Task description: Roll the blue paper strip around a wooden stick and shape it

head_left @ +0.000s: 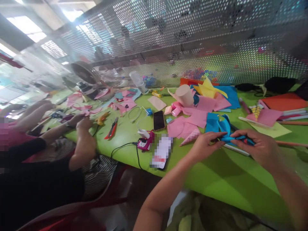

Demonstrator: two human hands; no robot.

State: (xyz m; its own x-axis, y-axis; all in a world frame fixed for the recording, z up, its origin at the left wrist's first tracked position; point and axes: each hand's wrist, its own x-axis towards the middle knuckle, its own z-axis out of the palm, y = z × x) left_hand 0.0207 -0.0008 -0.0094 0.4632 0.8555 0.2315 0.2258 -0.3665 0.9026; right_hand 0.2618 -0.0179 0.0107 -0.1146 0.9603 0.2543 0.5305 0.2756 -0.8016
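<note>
Head view: left hand and right hand pinch a blue paper piece between fingertips, just right of the pink cone; the picture is blurred. Judged from that light pinch, the folded paper could slip or tear.

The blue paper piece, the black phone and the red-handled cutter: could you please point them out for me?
blue paper piece (226, 138), head view, on the folded middle between both hands.
black phone (159, 120), head view, centre of its dark screen.
red-handled cutter (111, 129), head view, mid-handle.

Bright green table | blue folded paper held in both hands | pink paper sheets | yellow paper star | orange sheet | red-handled cutter | black phone | silver perforated screen
</note>
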